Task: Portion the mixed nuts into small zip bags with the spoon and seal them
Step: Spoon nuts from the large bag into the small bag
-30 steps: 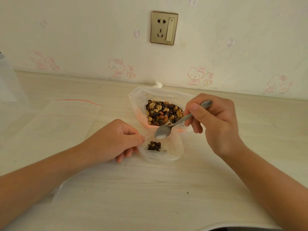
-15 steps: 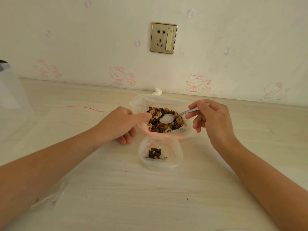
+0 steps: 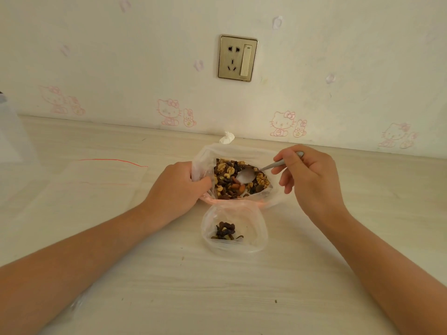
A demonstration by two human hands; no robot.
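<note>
My left hand (image 3: 176, 189) grips the left rim of the big bag (image 3: 203, 160) while my right hand (image 3: 312, 180) pinches the spoon (image 3: 264, 168), its bowl in the mixed nuts (image 3: 227, 181) there, and the small zip bag (image 3: 257, 229) lies open just nearer me.

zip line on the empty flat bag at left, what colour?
Red: zip line, a thin stripe along the empty zip bag; head view.

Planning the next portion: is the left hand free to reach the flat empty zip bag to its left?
Likely yes, once it lets go: the left hand grips the rim of the nut bag, holding it open. The flat zip bag lies beside it on the table, nothing between.
</note>
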